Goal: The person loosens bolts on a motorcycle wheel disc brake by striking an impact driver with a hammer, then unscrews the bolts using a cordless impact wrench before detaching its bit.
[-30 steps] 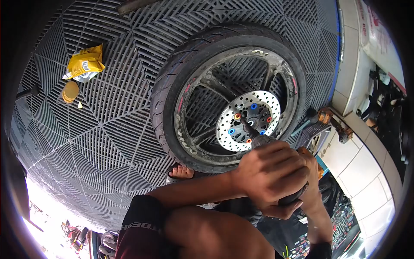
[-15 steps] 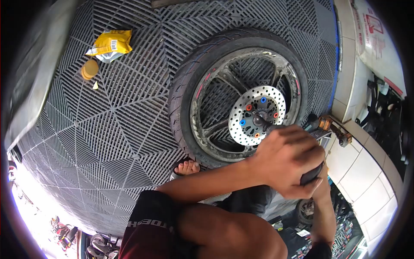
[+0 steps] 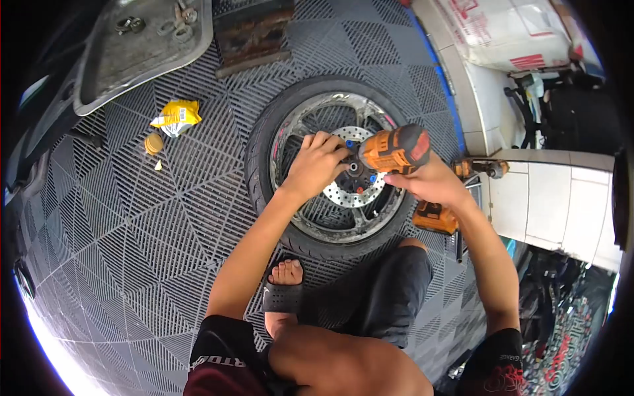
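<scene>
Brake disc (image 3: 347, 197): hold impact driver (image 3: 394, 150) square-on, right grip (image 3: 436, 181) wrapped round it, left grip (image 3: 317, 164) half-curled close by, contents not discernible.

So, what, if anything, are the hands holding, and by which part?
The right hand holds the orange drill by its handle. The left hand is at the metal disc; whether it grips anything there cannot be told.

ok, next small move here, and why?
Probably draw the bare left hand back before running the orange-and-black power driver: it sits close to the tool's front end, over the perforated silver brake disc, while the right hand grips the driver.
</scene>
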Demonstrator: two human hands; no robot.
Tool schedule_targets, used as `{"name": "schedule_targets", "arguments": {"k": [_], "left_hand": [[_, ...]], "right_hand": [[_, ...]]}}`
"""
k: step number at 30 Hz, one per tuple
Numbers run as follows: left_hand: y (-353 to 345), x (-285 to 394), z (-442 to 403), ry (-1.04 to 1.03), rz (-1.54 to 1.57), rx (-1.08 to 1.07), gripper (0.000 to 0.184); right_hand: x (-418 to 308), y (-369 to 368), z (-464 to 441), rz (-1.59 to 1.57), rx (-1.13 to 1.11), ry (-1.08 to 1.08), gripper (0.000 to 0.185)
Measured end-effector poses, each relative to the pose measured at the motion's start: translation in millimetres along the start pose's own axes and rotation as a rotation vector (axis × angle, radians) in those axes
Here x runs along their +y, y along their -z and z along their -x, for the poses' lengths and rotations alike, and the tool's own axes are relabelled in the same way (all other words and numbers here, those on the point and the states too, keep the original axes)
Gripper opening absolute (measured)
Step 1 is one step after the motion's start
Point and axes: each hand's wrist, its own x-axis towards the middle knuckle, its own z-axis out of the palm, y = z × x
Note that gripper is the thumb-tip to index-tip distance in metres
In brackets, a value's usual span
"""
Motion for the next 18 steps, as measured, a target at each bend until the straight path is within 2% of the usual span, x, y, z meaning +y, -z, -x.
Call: {"name": "schedule_targets", "arguments": {"k": [2,3,5,7,8,10,11,12,15,16,18], "left_hand": [[-3.3,0.9,-5.1,-0.054,-0.013,0.03,0.026],[-4.9,3.0,-7.1,-0.066,-0.004,0.04,0.024],[-0.3,12.5,-7.2,-0.11,0.047,0.122,0.02],[37.5,38.7,-3.0,-0.125,0.103,0.013,0.02],[60.7,52.1,1.5,-0.124,0.121,-0.043,0.02],[91.4,72.9,7.1,-0.237,0.32,0.007,0.02],[111.0,84.1,9.3,-0.291,0.288,-0.042,0.02],[129.9,97.3,10.3,-0.343,0.259,-0.093,0.021],[165.4,137.6,9.9,-0.366,0.089,-0.278,0.02],[170.5,146.8,11.3,-0.371,0.041,-0.331,0.021],[183.6,164.8,16.5,-0.386,-0.03,-0.406,0.022]], "right_hand": [[-32.9,2.4,13.7,-0.197,-0.03,-0.382,0.034],[-22.2,-2.9,22.1,-0.321,-0.002,-0.324,0.029],[-24.6,0.2,48.1,-0.392,0.035,-0.354,0.025],[-25.8,1.9,74.9,-0.502,0.063,-0.39,0.029],[-23.5,1.6,90.5,-0.646,0.073,-0.365,0.028],[-8.8,-18.2,126.5,-0.941,0.146,-0.287,0.036],[-12.5,-34.1,140.5,-1.088,0.267,-0.307,0.041],[0.5,-47.6,150.9,-1.159,0.263,-0.299,0.042],[67.2,-101.9,172.5,-1.275,0.08,-0.061,0.047],[33.9,-111.8,172.8,-1.463,0.034,-0.004,0.047],[40.7,-138.3,178.7,-1.588,0.008,0.124,0.047]]}}
